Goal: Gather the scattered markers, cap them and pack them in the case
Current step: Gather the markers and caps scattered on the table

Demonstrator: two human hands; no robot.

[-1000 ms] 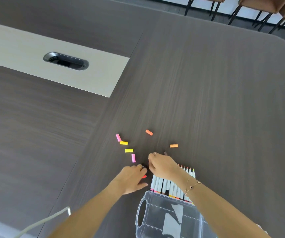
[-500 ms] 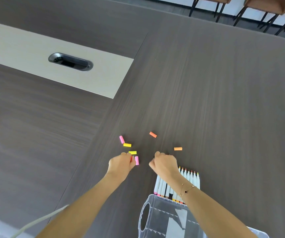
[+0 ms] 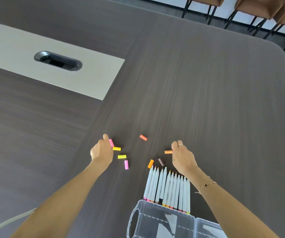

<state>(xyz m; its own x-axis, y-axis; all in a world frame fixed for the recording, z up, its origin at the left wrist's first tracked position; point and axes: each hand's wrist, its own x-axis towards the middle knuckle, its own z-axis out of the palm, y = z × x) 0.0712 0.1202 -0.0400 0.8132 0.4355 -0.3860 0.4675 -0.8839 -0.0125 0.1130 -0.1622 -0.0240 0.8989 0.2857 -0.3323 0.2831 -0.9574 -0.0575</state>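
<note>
The fingers of the left hand [image 3: 101,152] are curling in against a pink cap [image 3: 111,142] on the dark table [image 3: 207,100]; whether they are pinching it I cannot tell. The right hand [image 3: 183,156] is pinching an orange cap [image 3: 168,152] at its fingertips. Other caps are lying scattered between the hands. Nearer, uncapped markers [image 3: 167,188] are lying in a row, touching the clear case [image 3: 155,222] at the near edge.

The uncapped white markers [image 3: 167,187] lie side by side, touching the clear case [image 3: 162,220]; the loose coloured caps [image 3: 122,156] lie scattered beyond their tips
</note>
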